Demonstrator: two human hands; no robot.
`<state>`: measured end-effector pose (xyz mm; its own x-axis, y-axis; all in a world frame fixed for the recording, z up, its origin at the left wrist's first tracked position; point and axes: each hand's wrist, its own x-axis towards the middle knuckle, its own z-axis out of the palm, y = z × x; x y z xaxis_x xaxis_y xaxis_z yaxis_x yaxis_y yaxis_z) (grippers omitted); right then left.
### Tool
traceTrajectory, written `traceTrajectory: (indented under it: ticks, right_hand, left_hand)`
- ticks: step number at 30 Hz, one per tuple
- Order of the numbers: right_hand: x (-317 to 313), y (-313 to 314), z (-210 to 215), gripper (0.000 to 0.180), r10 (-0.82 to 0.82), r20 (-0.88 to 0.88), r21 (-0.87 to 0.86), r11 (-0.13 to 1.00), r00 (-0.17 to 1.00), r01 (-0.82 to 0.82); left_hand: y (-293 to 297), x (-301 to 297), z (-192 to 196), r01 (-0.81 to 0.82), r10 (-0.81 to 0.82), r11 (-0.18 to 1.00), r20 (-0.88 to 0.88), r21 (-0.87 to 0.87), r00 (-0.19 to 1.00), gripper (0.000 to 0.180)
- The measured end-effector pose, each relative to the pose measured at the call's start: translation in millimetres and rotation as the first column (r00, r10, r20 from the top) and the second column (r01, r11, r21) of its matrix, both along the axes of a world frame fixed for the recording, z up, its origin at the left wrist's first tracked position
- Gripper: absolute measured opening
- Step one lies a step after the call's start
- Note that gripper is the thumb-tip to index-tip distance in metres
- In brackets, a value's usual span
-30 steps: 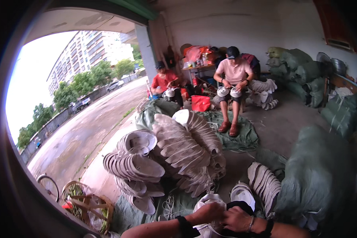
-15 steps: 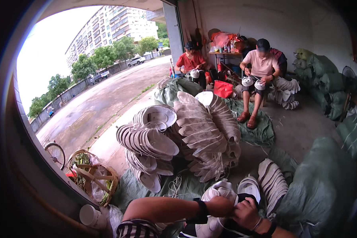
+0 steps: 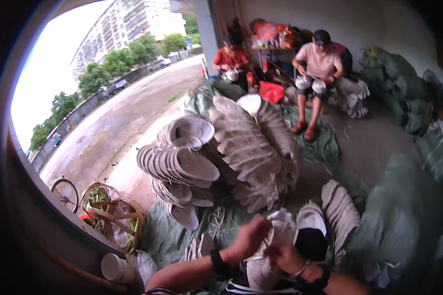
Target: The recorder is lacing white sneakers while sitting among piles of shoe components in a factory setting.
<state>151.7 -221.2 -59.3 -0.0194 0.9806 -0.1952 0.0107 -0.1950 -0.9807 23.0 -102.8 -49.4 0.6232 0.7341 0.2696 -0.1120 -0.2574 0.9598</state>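
Observation:
Over my lap, my left hand is raised at the near side of a white shoe upper. Its fingers look closed but are smeared by motion. My right hand is just right of it, fingers pinched together over the shoe uppers; what they pinch is too small to make out. A second pale shoe upper lies below the hands, partly covered by them. Beyond my dark-clad knee is the front of a row of nested shoe uppers.
Large stacks of nested shoe uppers stand ahead on green sheeting. A wicker basket and a white bucket are at left. A big green sack bulges at right. Two people sit working farther back, near a red bag.
My hands were together at my knee; now the left has lifted and drawn left, apart from the right, which has moved left and slightly down. The whole view has shifted a little.

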Motion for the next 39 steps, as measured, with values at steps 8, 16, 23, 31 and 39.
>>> traceTrajectory:
  ticks: [8, 16, 23, 31, 39]
  right_hand:
    - [255.2, -84.2, 20.4, 0.015, -0.618, -0.698, -0.352, 0.735, 0.361, 0.579]
    - [405.1, -230.1, -31.5, 0.012, -0.989, 0.017, 0.044, 0.151, 0.15, 0.988]
    - [133.5, -51.0, 23.7, 0.012, -0.399, -0.221, -0.135, 0.916, 0.89, 0.377]
    - [15.0, -66.7, 10.7, 0.006, 0.021, 0.813, 0.293, 0.849, 0.581, -0.44]
    - [36.5, -73.8, 7.7, 0.01, -0.124, 0.757, 0.457, 0.803, 0.641, -0.384]
  left_hand:
    - [288.7, -370.0, -56.1, -0.613, 0.657, 0.745, -0.131, 0.263, 0.743, 0.019]
    - [293.0, -380.5, -96.3, -0.635, 0.589, 0.624, -0.259, -0.457, 0.765, 0.008]
    - [56.8, -90.4, 17.6, -0.034, -0.023, 0.921, -0.14, -0.389, 0.99, 0.014]
    - [-34.8, -13.3, 33.3, 0.269, 0.104, 0.755, -0.514, 0.598, 0.851, 0.014]
    - [-30.8, -10.4, 48.5, 0.366, 0.094, 0.791, -0.688, 0.491, 0.719, 0.013]
